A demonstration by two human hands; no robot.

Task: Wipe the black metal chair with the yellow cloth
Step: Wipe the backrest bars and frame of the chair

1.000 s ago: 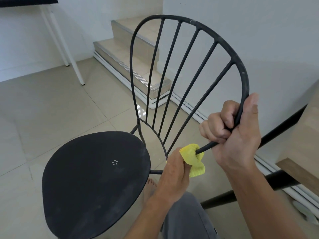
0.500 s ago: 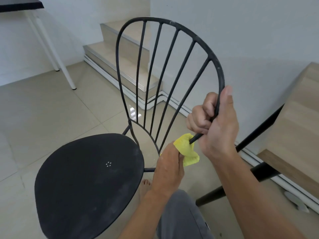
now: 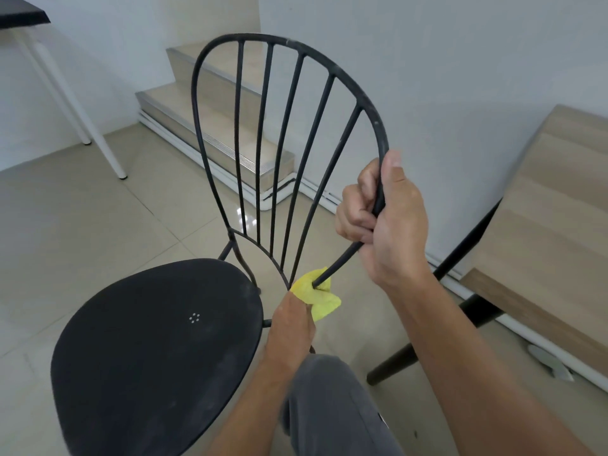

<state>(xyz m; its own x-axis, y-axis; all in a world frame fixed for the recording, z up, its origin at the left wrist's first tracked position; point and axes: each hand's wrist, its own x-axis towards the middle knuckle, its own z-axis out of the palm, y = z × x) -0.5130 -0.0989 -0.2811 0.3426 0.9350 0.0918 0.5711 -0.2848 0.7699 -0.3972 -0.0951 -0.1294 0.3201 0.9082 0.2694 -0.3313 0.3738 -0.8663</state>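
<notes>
Now, right grip [image 3: 383, 222]: fist clenched round the chair [image 3: 158, 350] back's rim.
Left grip [image 3: 291, 327]: below it, pinching the cloth [image 3: 317, 296].
Cloth: bunched round the rim's lower end, just beside the seat.

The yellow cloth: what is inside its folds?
The yellow cloth is wrapped around the chair's outer frame rod, held by the left hand. The rod's covered stretch cannot be seen.
</notes>
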